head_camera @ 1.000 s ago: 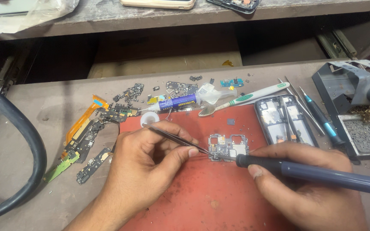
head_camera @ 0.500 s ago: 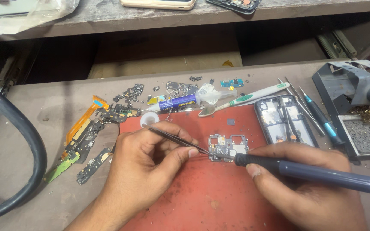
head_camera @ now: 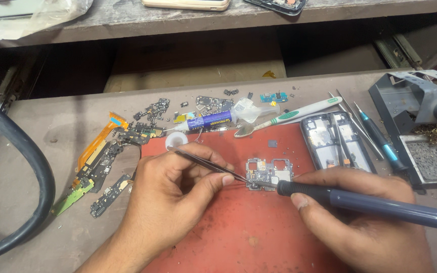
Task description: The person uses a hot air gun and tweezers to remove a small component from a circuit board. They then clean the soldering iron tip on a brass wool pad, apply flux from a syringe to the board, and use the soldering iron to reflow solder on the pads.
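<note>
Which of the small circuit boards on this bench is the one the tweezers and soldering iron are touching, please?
It is the squarish circuit board lying alone on the red mat, between left hand and right hand. The other boards lie scattered off the mat.

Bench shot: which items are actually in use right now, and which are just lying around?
In use:
- left hand holding tweezers
- right hand holding soldering iron
- small circuit board, met by both tips
- red mat under it

Lying about:
- blue syringe tube
- toothbrush
- phone frame
- loose flex cables and board scraps
- iron stand
</note>
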